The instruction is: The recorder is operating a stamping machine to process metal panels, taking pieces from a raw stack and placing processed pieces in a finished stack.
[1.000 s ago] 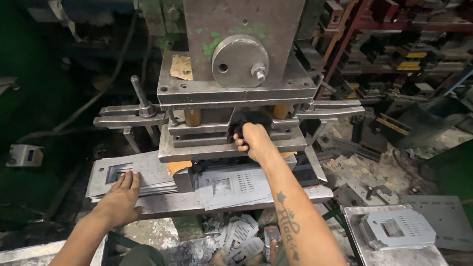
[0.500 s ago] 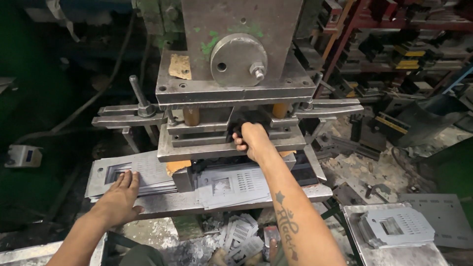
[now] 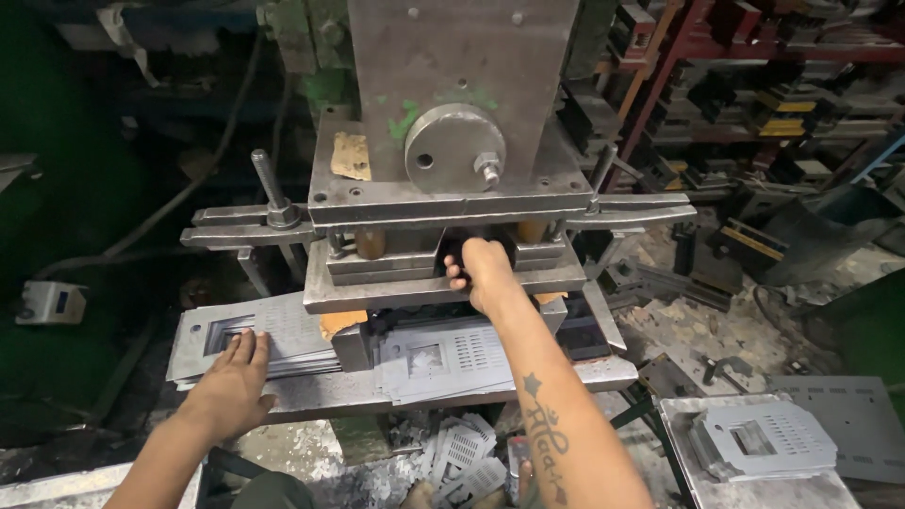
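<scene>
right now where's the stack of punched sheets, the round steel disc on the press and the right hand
stack of punched sheets (image 3: 283, 330), head view, on the flat top sheet
round steel disc (image 3: 448, 141), head view, on its face
right hand (image 3: 484, 270), head view, on the back of the hand

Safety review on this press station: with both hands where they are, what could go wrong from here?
1. The right hand reaches into the gap between the press die plates; a stroke now would likely crush the fingers.
2. The left hand lies flat on the stack of punched sheets; their cut edges could slice it if the stack slides.
3. Scrap pieces lie below, a possible footing hazard.
</scene>
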